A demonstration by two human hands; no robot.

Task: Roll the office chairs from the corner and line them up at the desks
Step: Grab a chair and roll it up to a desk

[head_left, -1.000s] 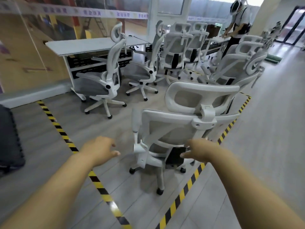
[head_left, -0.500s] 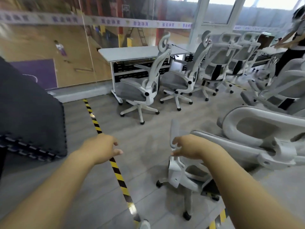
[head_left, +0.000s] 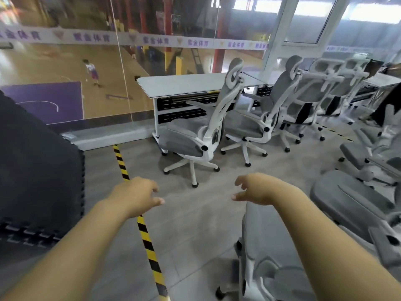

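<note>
Lighting: bright daylight from upper windows (head_left: pixel 368 11), blown out white. Glass wall (head_left: pixel 65 61): hazy reflections. Floor (head_left: pixel 195 231): soft, faint shadows. Edges: wide-angle bending; blur heaviest at right and bottom.

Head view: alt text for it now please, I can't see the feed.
Both hands are empty with loosely curled fingers: the left hand over yellow-black floor tape, the right hand near the top of a grey office chair at lower right. Ahead, two matching chairs stand at a white desk, with more chairs clustered to the right.
</note>
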